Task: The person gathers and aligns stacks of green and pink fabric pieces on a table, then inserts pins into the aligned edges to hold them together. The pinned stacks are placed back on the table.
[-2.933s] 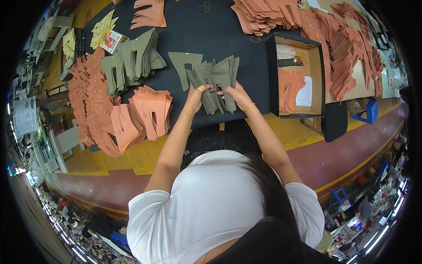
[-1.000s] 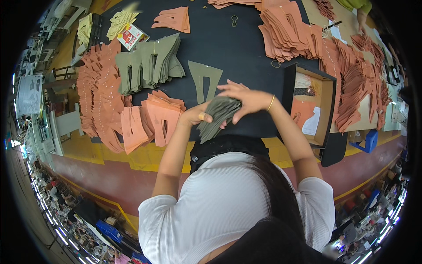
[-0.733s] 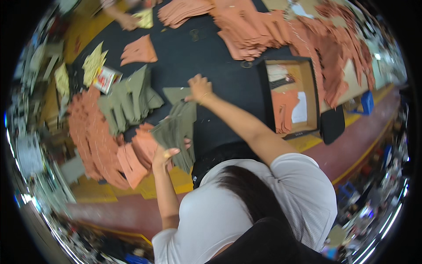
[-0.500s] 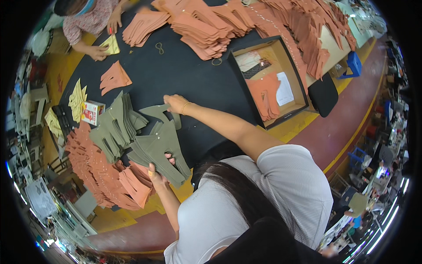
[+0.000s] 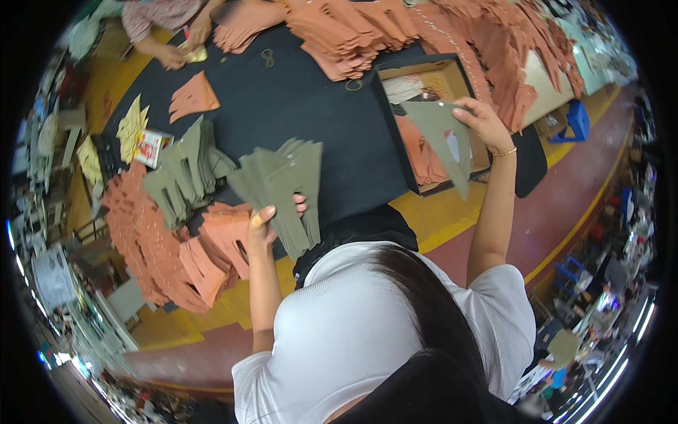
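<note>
My left hand [image 5: 261,225] grips a fanned stack of grey-green cut fabric pieces [image 5: 279,187], thumb on top and fingertips through a slot in them. Over the open box [image 5: 392,131] at the right, my right hand [image 5: 482,126] pinches one grey-green fabric piece [image 5: 434,127] by its upper corner. That piece hangs down and partly covers the orange pieces [image 5: 415,150] and white paper inside the box. Another grey-green stack [image 5: 182,173] lies on the dark table, left of my left hand.
Large orange fabric piles [image 5: 346,35] cover the far side, with more orange bundles [image 5: 152,244] at the left. A small printed box [image 5: 150,147] stands beside yellow pieces [image 5: 131,127]. A co-worker's hands [image 5: 185,49] handle a yellow piece at the far left.
My right hand has swung right from beside the stack to over the box, carrying one grey-green piece. My left hand has raised its stack slightly. The co-worker's hands have come together.
</note>
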A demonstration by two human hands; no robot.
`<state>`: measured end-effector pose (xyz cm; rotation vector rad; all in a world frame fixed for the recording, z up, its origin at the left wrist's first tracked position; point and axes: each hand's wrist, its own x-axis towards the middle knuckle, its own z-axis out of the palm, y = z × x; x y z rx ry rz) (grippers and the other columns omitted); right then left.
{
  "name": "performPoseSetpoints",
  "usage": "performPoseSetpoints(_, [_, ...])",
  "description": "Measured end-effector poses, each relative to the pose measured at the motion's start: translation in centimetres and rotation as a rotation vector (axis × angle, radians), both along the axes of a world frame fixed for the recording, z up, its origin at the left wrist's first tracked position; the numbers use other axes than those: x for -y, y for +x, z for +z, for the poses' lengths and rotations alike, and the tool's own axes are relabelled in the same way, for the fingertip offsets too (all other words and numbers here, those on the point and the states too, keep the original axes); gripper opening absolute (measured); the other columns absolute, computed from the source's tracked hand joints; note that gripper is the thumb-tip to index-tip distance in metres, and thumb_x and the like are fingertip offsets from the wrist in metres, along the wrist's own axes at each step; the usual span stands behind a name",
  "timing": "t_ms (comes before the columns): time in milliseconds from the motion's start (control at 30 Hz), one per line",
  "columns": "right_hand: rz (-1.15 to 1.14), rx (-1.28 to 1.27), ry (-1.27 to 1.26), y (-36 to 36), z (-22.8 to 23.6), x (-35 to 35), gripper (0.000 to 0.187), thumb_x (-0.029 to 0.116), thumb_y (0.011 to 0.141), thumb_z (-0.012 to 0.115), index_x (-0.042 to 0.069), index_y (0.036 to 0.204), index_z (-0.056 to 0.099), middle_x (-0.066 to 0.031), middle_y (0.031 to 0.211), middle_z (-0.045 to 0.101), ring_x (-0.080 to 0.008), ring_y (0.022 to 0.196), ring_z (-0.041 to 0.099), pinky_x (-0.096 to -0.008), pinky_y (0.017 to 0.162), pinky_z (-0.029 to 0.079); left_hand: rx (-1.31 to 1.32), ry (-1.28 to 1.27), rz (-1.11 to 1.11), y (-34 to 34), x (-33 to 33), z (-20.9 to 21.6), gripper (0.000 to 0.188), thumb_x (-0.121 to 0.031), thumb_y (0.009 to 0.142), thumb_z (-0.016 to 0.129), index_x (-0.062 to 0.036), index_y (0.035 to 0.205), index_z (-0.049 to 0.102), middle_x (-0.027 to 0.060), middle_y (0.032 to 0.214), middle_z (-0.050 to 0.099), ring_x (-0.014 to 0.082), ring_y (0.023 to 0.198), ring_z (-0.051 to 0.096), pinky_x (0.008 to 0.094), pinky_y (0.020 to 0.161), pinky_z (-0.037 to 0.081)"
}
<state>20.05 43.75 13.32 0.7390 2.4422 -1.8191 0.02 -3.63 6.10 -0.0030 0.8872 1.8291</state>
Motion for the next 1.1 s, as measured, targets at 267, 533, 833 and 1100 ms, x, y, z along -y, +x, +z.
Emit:
performPoseSetpoints(267, [0.215,-0.143,0.479,-7.7,-4.5,7.0,0.111,0.046,0.059,0.087,0.006,0.147,0.033,-0.0197,0.149,0.036,-0.0390,0.141,0.030,-0.0447,0.116,0.025,-0.045,0.130,-0.272,-0.6,-1.6,2.4,0.092,-0.055,0.076,0.073,0.0089,0.133,0.042,0.0283,0.106,0.064,0.0352,0.092,0.069,0.0444,0.082,0.058])
performPoseSetpoints(533, [1.173,-0.360,0.305,-14.6,2.4,22.2,0.119,0.054,0.049,0.088,0.021,0.149,0.033,-0.0121,0.155,0.030,-0.0375,0.147,0.015,-0.0664,0.113,0.012,-0.271,0.158,-0.553,-0.2,-2.7,4.3,0.105,-0.064,0.069,0.075,0.0069,0.138,0.038,0.0264,0.115,0.061,0.0352,0.101,0.066,0.0453,0.090,0.054])
performPoseSetpoints(833, [1.058,-0.442,0.217,-13.1,2.0,23.8,0.071,0.026,0.067,0.085,0.019,0.132,0.057,-0.0088,0.141,0.051,-0.0317,0.135,0.043,-0.0442,0.108,0.040,-0.259,0.157,-0.539,-0.8,-1.6,4.5,0.110,-0.072,0.074,0.066,0.0077,0.142,0.033,0.0233,0.111,0.064,0.0309,0.103,0.066,0.0441,0.089,0.055])
performPoseSetpoints(1100, [0.285,-0.297,-0.573,-11.8,-1.7,22.6,0.054,0.020,0.079,0.079,0.001,0.124,0.057,-0.0096,0.114,0.065,-0.0227,0.104,0.065,-0.0359,0.093,0.051,-0.316,-0.154,0.447,-10.2,6.0,6.5,0.081,-0.063,0.088,0.057,-0.0007,0.135,0.037,0.0216,0.108,0.063,0.0308,0.102,0.062,0.0433,0.092,0.050])
